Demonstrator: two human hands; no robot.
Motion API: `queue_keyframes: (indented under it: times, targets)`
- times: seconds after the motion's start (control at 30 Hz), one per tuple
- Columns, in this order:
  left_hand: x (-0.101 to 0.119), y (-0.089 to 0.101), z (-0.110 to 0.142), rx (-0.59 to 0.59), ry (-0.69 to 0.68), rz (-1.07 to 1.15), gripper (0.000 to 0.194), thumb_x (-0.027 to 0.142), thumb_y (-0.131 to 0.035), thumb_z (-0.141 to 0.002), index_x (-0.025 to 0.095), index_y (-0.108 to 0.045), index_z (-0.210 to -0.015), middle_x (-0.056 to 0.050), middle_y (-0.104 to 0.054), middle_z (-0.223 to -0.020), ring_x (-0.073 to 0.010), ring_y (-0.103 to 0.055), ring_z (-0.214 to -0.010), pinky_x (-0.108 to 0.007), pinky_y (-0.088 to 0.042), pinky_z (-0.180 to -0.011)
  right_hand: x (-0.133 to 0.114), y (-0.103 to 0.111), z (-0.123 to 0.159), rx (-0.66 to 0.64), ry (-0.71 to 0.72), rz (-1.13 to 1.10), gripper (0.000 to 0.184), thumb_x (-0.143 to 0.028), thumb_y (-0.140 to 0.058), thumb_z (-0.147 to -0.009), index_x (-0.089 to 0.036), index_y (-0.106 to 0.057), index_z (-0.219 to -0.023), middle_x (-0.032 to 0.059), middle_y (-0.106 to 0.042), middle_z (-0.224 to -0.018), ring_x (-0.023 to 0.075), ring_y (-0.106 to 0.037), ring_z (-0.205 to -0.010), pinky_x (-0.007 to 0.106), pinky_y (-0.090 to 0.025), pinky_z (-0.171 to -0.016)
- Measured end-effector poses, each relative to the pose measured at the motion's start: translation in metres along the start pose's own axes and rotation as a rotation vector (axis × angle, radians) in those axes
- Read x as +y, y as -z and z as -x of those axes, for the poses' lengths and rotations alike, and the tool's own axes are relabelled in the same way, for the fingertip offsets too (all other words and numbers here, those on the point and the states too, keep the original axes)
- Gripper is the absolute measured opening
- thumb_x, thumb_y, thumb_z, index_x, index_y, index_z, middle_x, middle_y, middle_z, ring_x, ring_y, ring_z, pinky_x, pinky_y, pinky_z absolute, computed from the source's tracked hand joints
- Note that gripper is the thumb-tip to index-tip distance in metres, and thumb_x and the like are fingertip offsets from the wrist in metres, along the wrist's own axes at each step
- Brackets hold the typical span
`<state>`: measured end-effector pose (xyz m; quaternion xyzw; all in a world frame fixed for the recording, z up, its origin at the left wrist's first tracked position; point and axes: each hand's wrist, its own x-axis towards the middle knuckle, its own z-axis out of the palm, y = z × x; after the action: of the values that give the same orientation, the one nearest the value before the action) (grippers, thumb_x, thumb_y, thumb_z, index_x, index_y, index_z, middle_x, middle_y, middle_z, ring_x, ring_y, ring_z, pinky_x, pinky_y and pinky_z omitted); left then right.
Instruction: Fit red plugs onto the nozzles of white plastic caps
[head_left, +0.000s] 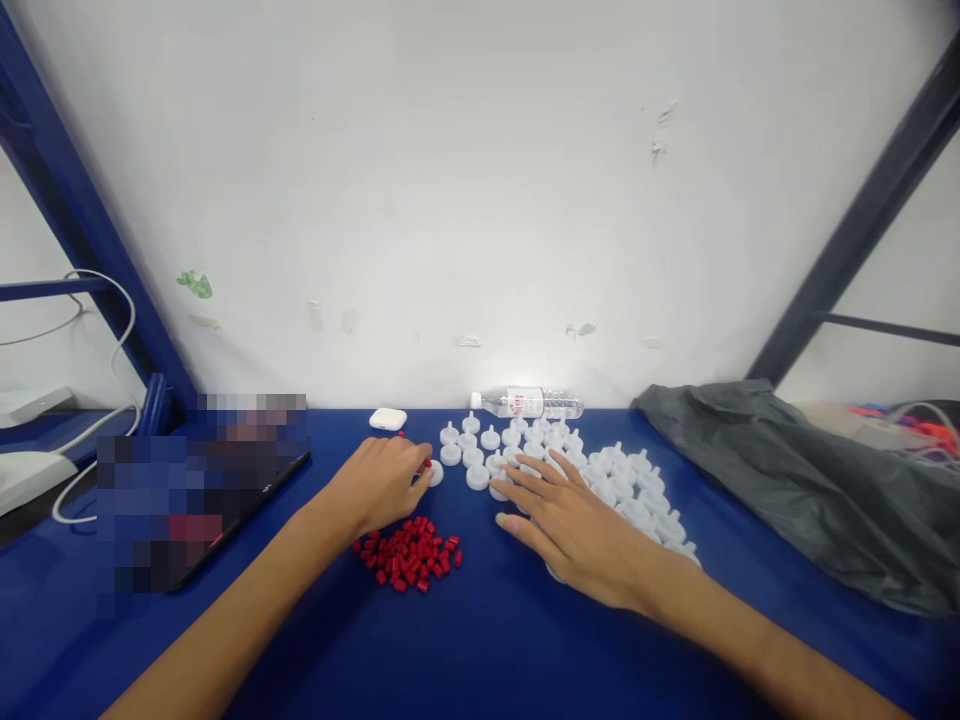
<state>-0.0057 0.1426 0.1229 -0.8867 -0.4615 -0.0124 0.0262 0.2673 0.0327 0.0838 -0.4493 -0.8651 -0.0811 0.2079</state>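
Left hand: While its thumb and fingers are bent together, the left hand (pixel 386 483) has a small red piece (pixel 428 463) clamped at the fingertips, just above a white cap (pixel 436 474).
Right hand: The right hand (pixel 581 520) has its fingers apart, palm down, over the near side of the white spouted caps (pixel 450 454); it clamps nothing that can be seen.
Red pile: The red pieces (pixel 409 552) lie loose in one heap, near the left hand and between the two forearms.
White caps: They spread from the middle of the blue worktop (pixel 465 650) towards its right side, many with the spout up.
Back edge: A white case (pixel 388 419) is there, left of a clear bottle (pixel 529 403) that lies on its side.
Left side: A dark device (pixel 240 520) lies here, partly pixelated.
Right side: A grey plastic sheet (pixel 795 490) lies crumpled.
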Motion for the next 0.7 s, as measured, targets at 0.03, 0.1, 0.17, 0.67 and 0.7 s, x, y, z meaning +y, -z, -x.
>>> queue_keyframes:
  times: [0.03, 0.1, 0.17, 0.67, 0.7]
  targets:
    - [-0.001, 0.0, 0.0, 0.001, 0.022, -0.004, 0.03, 0.044, -0.073, -0.106, 0.018, -0.073, -0.121, -0.007, -0.078, -0.119, -0.0249, -0.077, -0.105, -0.049, -0.066, -0.094, -0.001, 0.001, 0.0, 0.003, 0.001, -0.013, 0.041, -0.041, -0.054, -0.116, -0.029, -0.064, -0.154, 0.0067, -0.074, -0.151, 0.0377, -0.059, -0.152, 0.07, -0.044, -0.129]
    - [-0.002, 0.0, -0.001, 0.002, 0.062, -0.002, 0.03, 0.044, -0.073, -0.106, 0.018, -0.073, -0.122, -0.008, -0.078, -0.121, -0.0254, -0.077, -0.107, -0.049, -0.066, -0.095, -0.003, 0.003, -0.001, 0.019, 0.011, -0.038, 0.039, -0.039, -0.056, -0.115, -0.029, -0.066, -0.152, 0.0053, -0.077, -0.146, 0.0359, -0.062, -0.15, 0.067, -0.043, -0.131]
    - [-0.003, 0.002, -0.001, 0.002, 0.094, 0.012, 0.031, 0.045, -0.073, -0.106, 0.018, -0.073, -0.122, -0.008, -0.078, -0.122, -0.0257, -0.077, -0.108, -0.05, -0.066, -0.096, -0.005, 0.006, -0.003, 0.008, 0.024, -0.058, 0.038, -0.038, -0.056, -0.116, -0.029, -0.067, -0.151, 0.0054, -0.078, -0.143, 0.0345, -0.063, -0.148, 0.067, -0.042, -0.132]
    - [-0.013, 0.021, 0.007, -0.359, -0.146, 0.383, 0.025, 0.042, -0.076, -0.105, 0.018, -0.076, -0.105, -0.002, -0.078, -0.1, -0.0209, -0.076, -0.091, -0.042, -0.066, -0.086, -0.016, 0.013, -0.008, -0.11, 0.024, -0.11, 0.044, -0.041, -0.043, -0.12, -0.019, -0.069, -0.148, 0.0079, -0.077, -0.146, 0.031, -0.064, -0.146, 0.065, -0.024, -0.14]
    - [-0.014, 0.019, 0.006, -0.365, -0.152, 0.394, 0.025, 0.042, -0.076, -0.105, 0.018, -0.076, -0.105, -0.002, -0.078, -0.1, -0.0208, -0.076, -0.09, -0.042, -0.066, -0.086, -0.015, 0.012, -0.008, -0.106, 0.031, -0.108, 0.044, -0.041, -0.044, -0.12, -0.019, -0.069, -0.148, 0.0082, -0.077, -0.146, 0.0313, -0.065, -0.145, 0.065, -0.025, -0.139]
